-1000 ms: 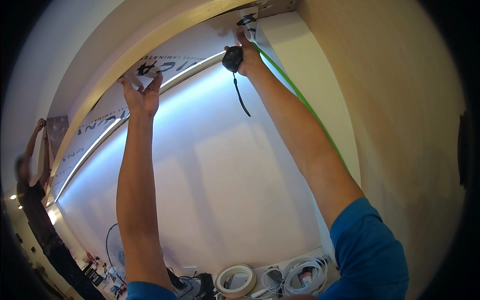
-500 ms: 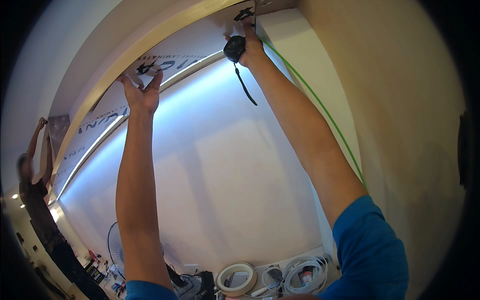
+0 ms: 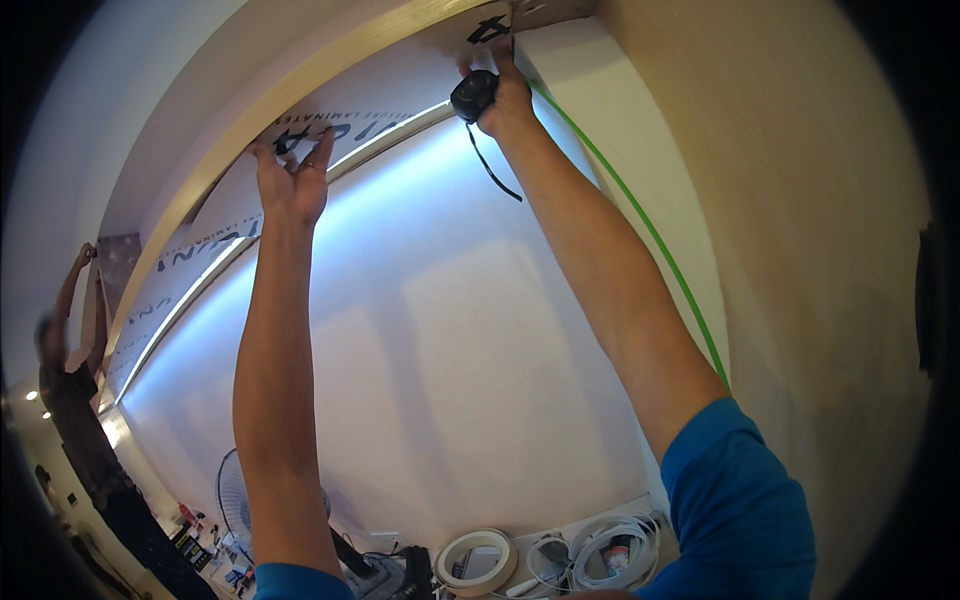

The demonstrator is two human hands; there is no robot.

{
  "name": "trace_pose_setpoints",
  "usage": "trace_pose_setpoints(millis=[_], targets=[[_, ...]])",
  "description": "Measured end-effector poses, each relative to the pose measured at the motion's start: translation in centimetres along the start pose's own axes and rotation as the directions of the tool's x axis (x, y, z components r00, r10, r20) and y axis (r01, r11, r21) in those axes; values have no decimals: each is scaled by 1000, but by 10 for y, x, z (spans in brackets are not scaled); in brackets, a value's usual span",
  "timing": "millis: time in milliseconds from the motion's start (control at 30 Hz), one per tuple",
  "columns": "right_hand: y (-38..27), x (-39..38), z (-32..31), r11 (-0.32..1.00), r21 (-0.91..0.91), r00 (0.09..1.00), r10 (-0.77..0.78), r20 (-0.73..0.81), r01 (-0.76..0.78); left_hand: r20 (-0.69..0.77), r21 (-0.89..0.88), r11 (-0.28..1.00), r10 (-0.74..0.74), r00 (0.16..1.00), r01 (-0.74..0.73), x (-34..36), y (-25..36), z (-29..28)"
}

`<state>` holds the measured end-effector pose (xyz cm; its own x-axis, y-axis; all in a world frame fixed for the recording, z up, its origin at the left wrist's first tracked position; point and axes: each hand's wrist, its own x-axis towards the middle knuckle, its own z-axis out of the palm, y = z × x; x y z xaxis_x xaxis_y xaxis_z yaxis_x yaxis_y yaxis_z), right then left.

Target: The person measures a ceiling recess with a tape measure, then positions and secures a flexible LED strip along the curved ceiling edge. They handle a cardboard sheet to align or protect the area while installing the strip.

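Overhead is a grey panel with dark printing, backed by a pale wooden edge. My left hand reaches up to its underside, fingers spread, beside a dark tape mark. At the panel's right end my right hand is raised, fingertips up against the panel near another black tape cross. A rounded black case with a hanging cord, which looks like a tape measure, is held in this right hand. From near that hand a thin green strip curves down behind my right arm.
A lit strip runs along the panel above a pale wall. Below stand a fan, a tape roll and coiled clear tubing. At far left a person has both arms raised to a panel.
My left hand has shifted slightly right along the panel's underside. My right hand and the tape measure have moved a little, and the cord swings right.
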<state>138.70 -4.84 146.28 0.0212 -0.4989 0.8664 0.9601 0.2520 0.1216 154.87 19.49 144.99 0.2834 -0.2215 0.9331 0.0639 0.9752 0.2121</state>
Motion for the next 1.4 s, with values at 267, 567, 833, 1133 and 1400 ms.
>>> trace_pose_setpoints(millis=[267, 567, 833, 1133, 1400], targets=[[65, -16, 8, 953, -140, 963, 264, -62, -270, 7, -15, 999, -38, 999, 38, 7, -1, -5], [86, -20, 18, 950, -169, 965, 259, -45, -263, 38, 24, 997, -74, 996, 73, 10, 1, -10], [81, -9, 9, 917, -355, 979, 203, 17, -184, 16, 59, 995, -87, 996, 86, 5, 6, -22], [77, -6, 6, 896, -343, 957, 289, -34, -283, -84, 92, 996, 22, 996, -15, -18, 9, 0], [71, -4, 3, 933, -236, 963, 259, -77, -270, -35, 68, 998, -12, 999, 14, -4, 11, -5]])
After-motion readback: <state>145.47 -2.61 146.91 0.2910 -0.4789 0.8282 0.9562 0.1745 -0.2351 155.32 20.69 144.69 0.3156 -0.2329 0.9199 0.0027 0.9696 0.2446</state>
